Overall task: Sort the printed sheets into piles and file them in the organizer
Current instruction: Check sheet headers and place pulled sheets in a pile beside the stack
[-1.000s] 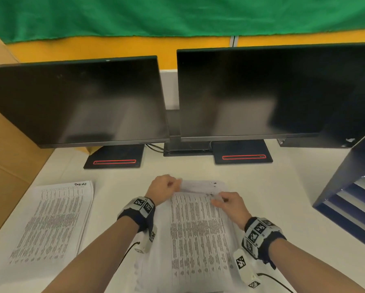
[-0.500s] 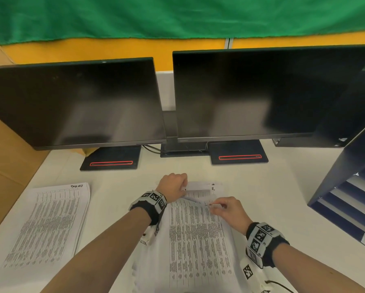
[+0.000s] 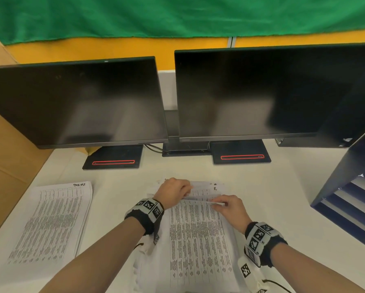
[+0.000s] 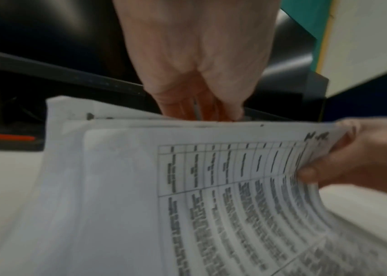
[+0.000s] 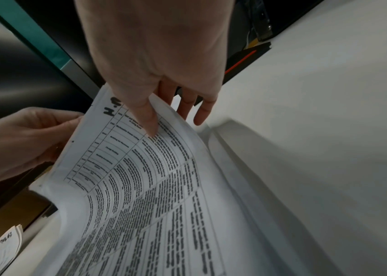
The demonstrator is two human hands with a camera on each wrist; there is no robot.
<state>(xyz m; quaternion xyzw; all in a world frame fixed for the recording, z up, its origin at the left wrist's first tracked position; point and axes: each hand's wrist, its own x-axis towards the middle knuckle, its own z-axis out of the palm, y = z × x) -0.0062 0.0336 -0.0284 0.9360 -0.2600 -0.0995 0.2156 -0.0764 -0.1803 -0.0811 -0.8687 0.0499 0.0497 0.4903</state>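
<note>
Loose stack of printed sheets [image 3: 198, 240] on white desk [image 3: 272, 187], centre near edge. Right hand [image 3: 232, 210] pinches top sheet's [image 5: 154, 177] far edge, thumb over, fingers under, lifting it. Left hand [image 3: 174, 192], fingers curled, grips same edge. Sorted pile [image 3: 50, 220] left; organizer [image 3: 351, 187] right.

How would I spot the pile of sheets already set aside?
Start at the left monitor and drop to the white desk below. The set-aside pile lies flat near the desk's left edge, untouched, unlike the middle stack both hands are working on.
</note>
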